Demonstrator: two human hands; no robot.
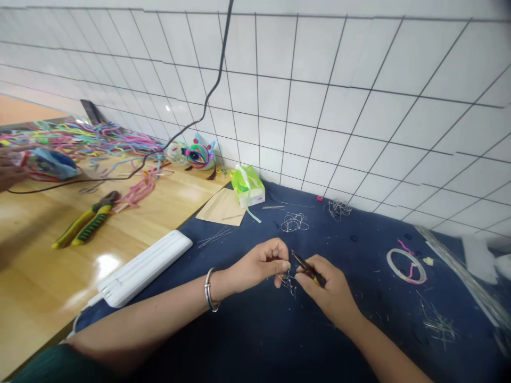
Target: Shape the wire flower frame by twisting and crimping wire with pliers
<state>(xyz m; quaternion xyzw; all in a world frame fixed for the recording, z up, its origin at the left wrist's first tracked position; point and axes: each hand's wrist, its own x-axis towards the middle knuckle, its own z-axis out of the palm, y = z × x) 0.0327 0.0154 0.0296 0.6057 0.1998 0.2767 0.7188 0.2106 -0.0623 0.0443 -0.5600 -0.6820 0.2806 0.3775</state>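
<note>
My left hand (263,261) pinches a small piece of bent, twisted wire (289,284) between thumb and fingers, its thin ends hanging below the fingertips. Close on its right, my right hand (325,284) is closed around small pliers (304,263) with dark jaws and a bit of yellow on the handle. The jaws point up and left, toward the left fingertips, a little apart from them. Whether the jaws are parted is too small to tell. Behind the hands, a loose tangle of wire (295,222) lies on the dark blue cloth (247,340).
A white power strip (147,266) lies left of my arm, beyond it yellow-green pliers (88,219) on the wooden table. Tissue pack (247,186), wire bundle (339,209), white ring spool (406,266) and wire clippings (439,325) surround the work area. Another person's hand (11,167) is far left.
</note>
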